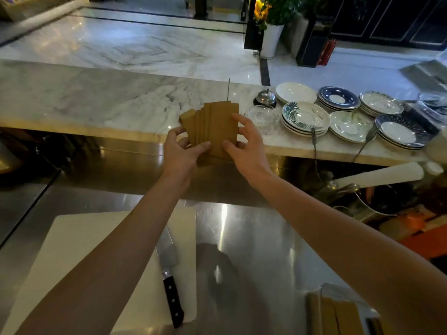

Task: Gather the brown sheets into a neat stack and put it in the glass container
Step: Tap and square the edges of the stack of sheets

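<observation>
Several brown sheets [212, 124] are fanned out upright between both hands, above the front edge of the marble counter. My left hand [180, 153] grips the fan from the left, thumb across its lower front. My right hand [246, 146] holds its right side, fingers along the edge and thumb on the front. At the bottom right a glass container [338, 310] stands on the steel worktop with more brown sheets inside; my right forearm hides part of it. A small clear glass dish [262, 116] sits on the counter just right of the fan.
A white cutting board [72, 250] lies at lower left with a black-handled knife [170, 281] on its right side. Stacks of saucers [304, 117] fill the counter's right end, beside a service bell [265, 97] and a thin spike [228, 89]. Forks hang over the edge.
</observation>
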